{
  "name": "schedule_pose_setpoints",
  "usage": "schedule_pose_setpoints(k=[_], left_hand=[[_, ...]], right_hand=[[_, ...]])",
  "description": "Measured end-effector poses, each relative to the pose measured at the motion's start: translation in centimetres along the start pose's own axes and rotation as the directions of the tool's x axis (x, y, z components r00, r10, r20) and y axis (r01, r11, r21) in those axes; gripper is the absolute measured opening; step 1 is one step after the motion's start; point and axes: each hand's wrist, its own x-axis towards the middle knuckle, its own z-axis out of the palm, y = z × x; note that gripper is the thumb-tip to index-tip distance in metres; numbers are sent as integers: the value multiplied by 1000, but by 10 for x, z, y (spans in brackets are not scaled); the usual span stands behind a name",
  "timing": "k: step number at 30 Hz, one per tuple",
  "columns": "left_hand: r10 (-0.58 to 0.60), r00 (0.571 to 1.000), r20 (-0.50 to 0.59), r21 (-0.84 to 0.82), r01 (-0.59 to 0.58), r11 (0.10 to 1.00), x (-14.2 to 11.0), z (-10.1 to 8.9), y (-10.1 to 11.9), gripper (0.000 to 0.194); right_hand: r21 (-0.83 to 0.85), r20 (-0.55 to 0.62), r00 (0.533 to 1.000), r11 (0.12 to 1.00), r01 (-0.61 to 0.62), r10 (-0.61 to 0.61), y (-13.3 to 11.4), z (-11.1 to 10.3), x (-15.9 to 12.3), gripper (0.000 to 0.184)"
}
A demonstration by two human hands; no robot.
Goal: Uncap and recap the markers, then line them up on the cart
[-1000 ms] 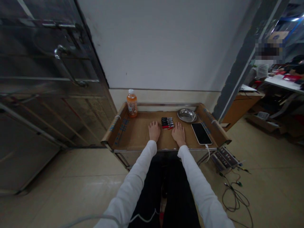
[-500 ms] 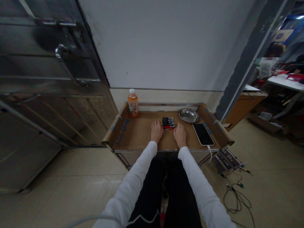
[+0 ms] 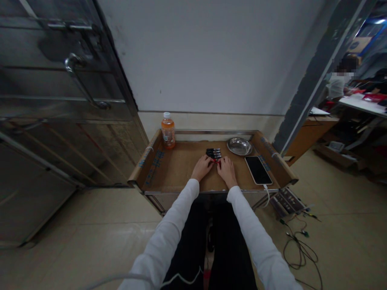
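Observation:
Several black markers (image 3: pixel 213 152) lie side by side in a short stack of rows on the cardboard-lined cart top (image 3: pixel 181 169). Just in front of them is a red marker (image 3: pixel 215 160), mostly covered by my fingers. My left hand (image 3: pixel 202 167) pinches at its left end, fingers bent together. From the other side, my right hand (image 3: pixel 226 170) closes its fingertips on the right end. Whether the red marker is lifted off the cardboard I cannot tell.
A bottle of orange drink (image 3: pixel 168 131) stands at the back left. Right of the markers are a round metal dish (image 3: pixel 239 146) and a phone (image 3: pixel 258 170) with a white cable. Raised cardboard sides edge the cart. Cables (image 3: pixel 302 253) lie on the floor; a person sits far right.
Both hands have come inward from either side of the markers, and their fingertips have closed on the red marker. The black markers look unmoved.

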Motion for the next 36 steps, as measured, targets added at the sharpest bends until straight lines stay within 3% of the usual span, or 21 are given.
schedule_pose_setpoints(k=[4, 11, 19, 28, 32, 36], left_hand=[[-48, 994, -97, -14, 46, 999, 0, -1, 2, 17], [-25, 998, -63, -78, 20, 997, -2, -2, 5, 18], [-13, 994, -105, -112, 1, 994, -3, -4, 6, 19], [9, 997, -79, -217, -26, 976, -3, 2, 2, 23], [23, 997, -80, -194, -38, 980, -3, 0, 2, 26], [34, 996, -84, -77, -40, 996, 0, -3, 5, 29]], right_hand=[[0, -31, 999, 1000, -12, 12, -1, -1, 1, 27], [82, -38, 995, 992, 98, -95, -2, -5, 0, 31], [90, -58, 997, 995, 48, -43, -1, -2, 1, 29], [238, -52, 978, 949, 207, -200, 0, -4, -1, 30], [225, -25, 985, 959, 174, -172, 0, -5, -1, 29], [198, -28, 998, 978, 65, -60, -1, -4, 0, 31]])
